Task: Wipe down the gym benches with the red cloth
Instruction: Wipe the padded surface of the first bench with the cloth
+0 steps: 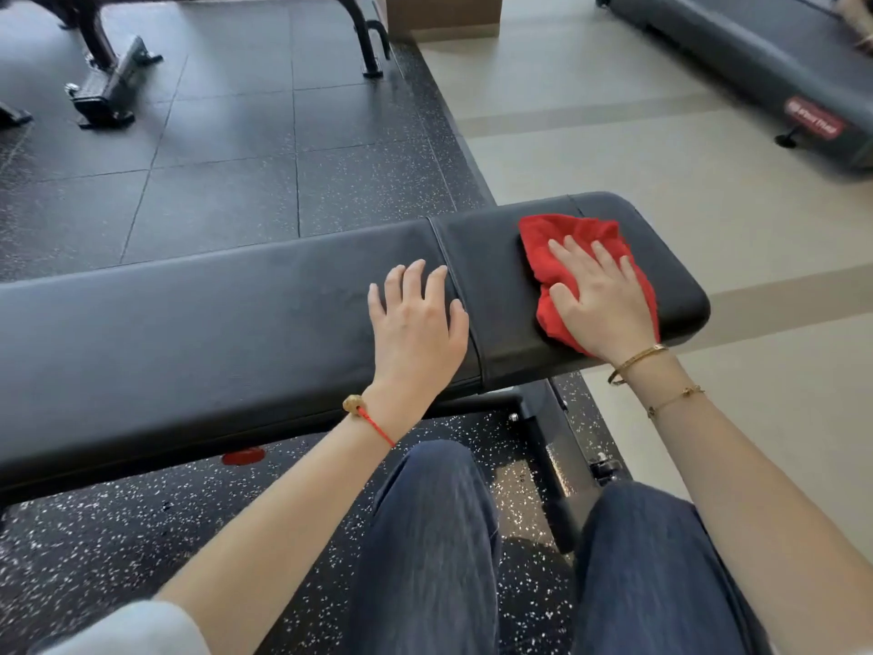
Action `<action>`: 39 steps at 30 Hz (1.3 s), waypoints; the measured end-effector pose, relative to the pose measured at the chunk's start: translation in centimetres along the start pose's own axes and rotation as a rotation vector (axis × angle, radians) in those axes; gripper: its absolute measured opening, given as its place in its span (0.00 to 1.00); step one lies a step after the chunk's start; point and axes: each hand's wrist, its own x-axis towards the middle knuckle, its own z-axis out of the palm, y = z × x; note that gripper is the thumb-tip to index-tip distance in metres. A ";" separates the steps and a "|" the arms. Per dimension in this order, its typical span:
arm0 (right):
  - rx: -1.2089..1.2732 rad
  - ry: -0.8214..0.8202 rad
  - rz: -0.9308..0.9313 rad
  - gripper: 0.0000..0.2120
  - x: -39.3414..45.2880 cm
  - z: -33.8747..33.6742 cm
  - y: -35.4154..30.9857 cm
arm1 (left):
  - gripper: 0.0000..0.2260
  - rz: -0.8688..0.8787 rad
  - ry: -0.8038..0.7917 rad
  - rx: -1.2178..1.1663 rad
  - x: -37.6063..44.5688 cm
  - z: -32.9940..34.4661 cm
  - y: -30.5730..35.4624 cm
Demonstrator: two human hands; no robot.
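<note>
Red cloth bunched flat on short end pad of tabletop, right of pad seam. Pinned under right hand; fingers straight and spread, pressing down, not curled round cloth. Cloth edge poking out past fingertips on far side and out at thumb side toward seam. Left hand flat on long pad just left of seam, fingers straight and slightly spread, holding nothing, index tip touching seam, likely bracing. Hands near each other, seam between them.

Key relation: tabletop long axis running left-right across view; cloth sitting at right end, so whole long pad left of seam lies away from cloth, past left hand. Right hand only one on cloth, clearly nearer. Likely stroke: sweeping along long axis, leftward from seam, left hand then in path and probably needing to lift. Long pad surface showing faint dull marks, wiped or not cannot tell.

Outward from tabletop: black frame leg below right end, speckled rubber floor under it, beige floor beyond right end. Second bench frame far behind, treadmill far right-behind. Judged early-to-mid task: other benches presumably untouched.
</note>
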 end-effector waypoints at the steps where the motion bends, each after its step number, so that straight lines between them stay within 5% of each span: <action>1: -0.004 -0.002 0.028 0.28 1.1 -0.1 0.7 | 0.22 -0.011 -0.004 0.003 0.1 0.3 0.3; 13: 0.039 -0.023 -0.218 0.30 0.5 -1.1 6.9 | 0.19 -0.063 0.137 0.038 0.0 1.9 1.1; 21: 0.055 -0.145 -0.096 0.26 7.7 -2.0 9.2 | 0.19 -0.065 0.158 0.036 -0.2 1.7 1.7; 26: 0.091 -0.186 -0.282 0.26 8.6 -1.3 4.6 | 0.18 -0.069 0.168 0.036 -0.2 1.2 1.9; 32: 0.113 -0.180 -0.549 0.26 3.8 -1.6 6.9 | 0.18 -0.066 0.183 0.012 -0.3 1.1 2.1; 39: 0.118 -0.146 -0.434 0.26 6.5 -1.3 6.7 | 0.17 -0.104 0.168 -0.001 -0.3 1.3 2.2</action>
